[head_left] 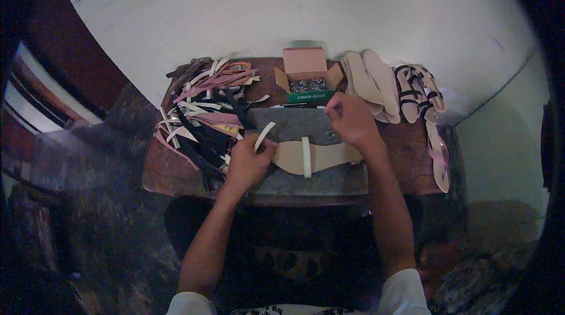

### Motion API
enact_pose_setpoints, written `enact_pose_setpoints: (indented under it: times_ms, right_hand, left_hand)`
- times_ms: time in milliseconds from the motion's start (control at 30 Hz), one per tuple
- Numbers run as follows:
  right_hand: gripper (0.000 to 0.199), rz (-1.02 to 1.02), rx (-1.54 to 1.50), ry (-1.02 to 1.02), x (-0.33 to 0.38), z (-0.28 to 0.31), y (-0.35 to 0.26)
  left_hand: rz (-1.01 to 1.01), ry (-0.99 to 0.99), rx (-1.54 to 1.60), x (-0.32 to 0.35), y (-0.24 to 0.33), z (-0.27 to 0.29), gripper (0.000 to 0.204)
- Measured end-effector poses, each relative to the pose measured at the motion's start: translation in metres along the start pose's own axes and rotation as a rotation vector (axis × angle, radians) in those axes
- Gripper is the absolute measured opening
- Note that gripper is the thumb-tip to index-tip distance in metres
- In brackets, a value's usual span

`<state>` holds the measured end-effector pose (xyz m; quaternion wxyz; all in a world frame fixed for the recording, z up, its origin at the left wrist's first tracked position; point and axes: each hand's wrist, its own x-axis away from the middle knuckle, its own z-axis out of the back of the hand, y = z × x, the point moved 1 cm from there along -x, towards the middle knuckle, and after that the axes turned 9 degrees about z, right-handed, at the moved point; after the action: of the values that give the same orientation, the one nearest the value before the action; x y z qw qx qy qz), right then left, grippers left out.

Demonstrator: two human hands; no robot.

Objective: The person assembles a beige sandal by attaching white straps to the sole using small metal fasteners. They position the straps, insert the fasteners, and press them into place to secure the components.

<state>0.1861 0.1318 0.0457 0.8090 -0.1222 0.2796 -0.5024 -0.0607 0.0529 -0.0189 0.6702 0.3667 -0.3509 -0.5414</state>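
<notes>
A tan sandal sole [329, 158] lies sideways on a dark grey slab [282, 122]. One cream strap [306, 157] crosses it and overhangs both edges. At the sole's left end, my left hand [250, 161] is closed on a second cream strap [265, 136], which sticks up past the fingers. My right hand [353, 122] hovers over the far right of the slab, thumb and fingers pinched together. Whatever is between those fingertips is too small to make out. Just beyond stands an open green carton [309, 97] filled with small metal nails [308, 85].
Cream, pink and black straps [203, 106] are heaped on the left of the brown table [162, 171]. Several bare soles [371, 82] lie at the back right, beside black-strapped sandals [415, 91]. A pink-strapped sandal [437, 162] sits at the right edge. A pale wall [235, 15] rises behind.
</notes>
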Motion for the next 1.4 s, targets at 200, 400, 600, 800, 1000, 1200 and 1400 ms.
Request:
enact_pose_setpoints:
  times_ms: [200, 400, 600, 800, 1000, 1200, 1400]
  right_hand:
    - [0.012, 0.118, 0.048, -0.078, 0.016, -0.011, -0.009]
    - [0.015, 0.187, 0.184, -0.122, 0.024, -0.018, -0.015]
    - [0.017, 0.227, 0.239, -0.027, 0.027, -0.026, -0.013]
    - [0.019, 0.173, 0.137, -0.013, 0.028, -0.018, -0.014]
    - [0.012, 0.033, -0.298, 0.055, 0.032, 0.007, -0.021]
    - [0.011, 0.069, -0.469, 0.083, 0.043, 0.012, -0.027]
    - [0.011, 0.066, -0.549, 0.077, 0.058, 0.011, -0.036]
  left_hand:
    - [-0.009, 0.004, -0.090, 0.008, 0.014, 0.002, 0.027]
    - [-0.056, 0.054, -0.126, 0.016, 0.026, 0.008, 0.026]
    - [-0.028, 0.036, -0.118, 0.018, 0.030, 0.010, 0.028]
    - [-0.021, 0.086, -0.073, 0.018, 0.032, 0.012, 0.032]
    - [0.014, 0.101, -0.037, 0.024, 0.048, 0.019, 0.044]
    - [-0.040, 0.135, 0.150, 0.013, 0.023, 0.011, 0.045]
    - [0.273, -0.200, 0.435, 0.019, 0.036, 0.019, 0.033]
